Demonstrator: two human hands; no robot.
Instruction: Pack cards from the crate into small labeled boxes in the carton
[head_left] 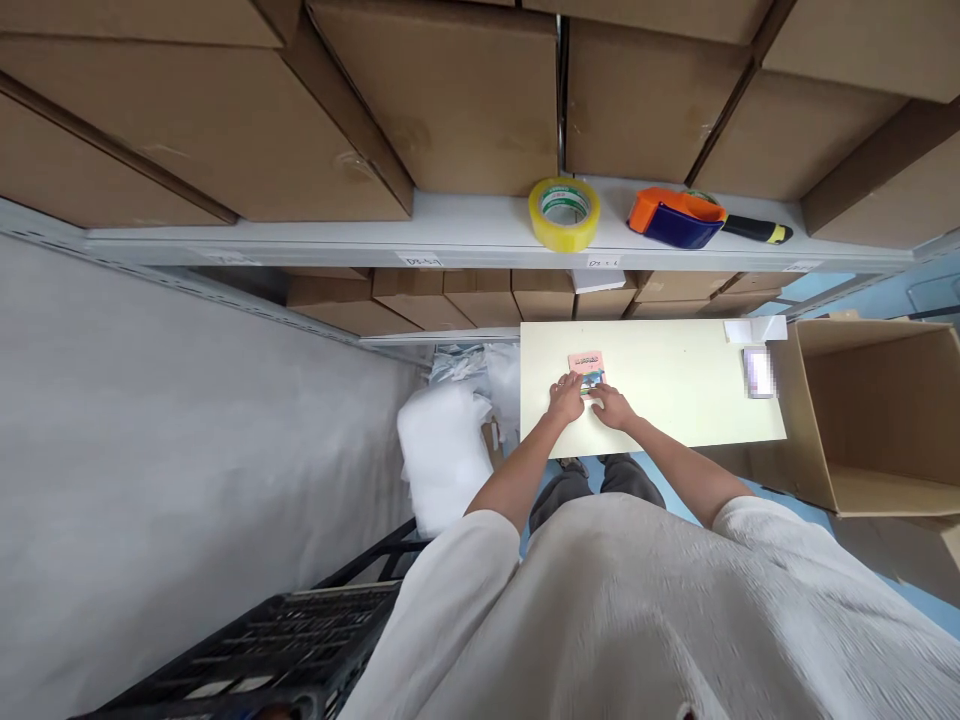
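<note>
On the pale table (pixel 652 385) lies a small pink booklet (pixel 586 362) with dark lettering and a blue-green picture on its cover. It may be a thin packet; its thickness cannot be made out. My left hand (pixel 567 397) grips its left lower edge, fingers curled onto the cover. At the lower right corner, my right hand (pixel 613 408) holds it too, with the fingers bent over the edge. Both hands partly cover the picture, and the thumbs are hard to see.
A tape roll (pixel 564 238) and an orange-blue tape dispenser (pixel 679 222) sit on the shelf (pixel 465 225) under cardboard boxes (pixel 465 110). An open carton (pixel 814 420) stands right, near a partly blurred item (pixel 759 373). White packing material (pixel 442 450) and a black crate (pixel 300 640) are left.
</note>
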